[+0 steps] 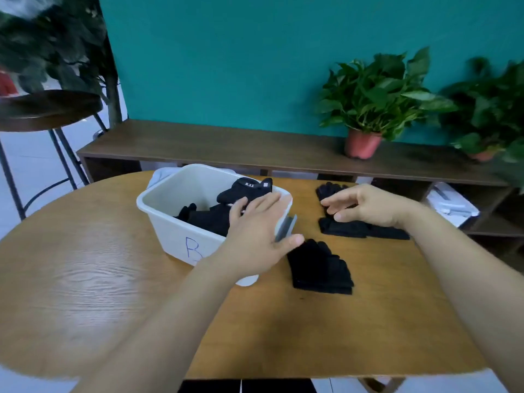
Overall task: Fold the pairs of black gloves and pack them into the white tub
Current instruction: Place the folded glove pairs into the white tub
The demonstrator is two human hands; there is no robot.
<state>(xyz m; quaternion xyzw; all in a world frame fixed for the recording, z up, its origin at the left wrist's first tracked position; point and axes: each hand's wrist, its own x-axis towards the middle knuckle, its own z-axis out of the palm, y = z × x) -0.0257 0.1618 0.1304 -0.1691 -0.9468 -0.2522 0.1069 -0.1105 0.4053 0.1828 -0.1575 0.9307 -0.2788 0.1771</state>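
Black gloves in white tub, 3 piles alongside.
Left hand spread flat over tub; right hand relaxed, empty, above piles.

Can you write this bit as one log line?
left hand open over white plastic tub | right hand open above black fabric gloves | three piles on wooden table

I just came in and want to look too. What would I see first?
Probably the white tub on the wooden table, with black gloves in it and a blue letter on its side. The left hand spreads over its right corner; the right hand is above more glove piles to the tub's right.
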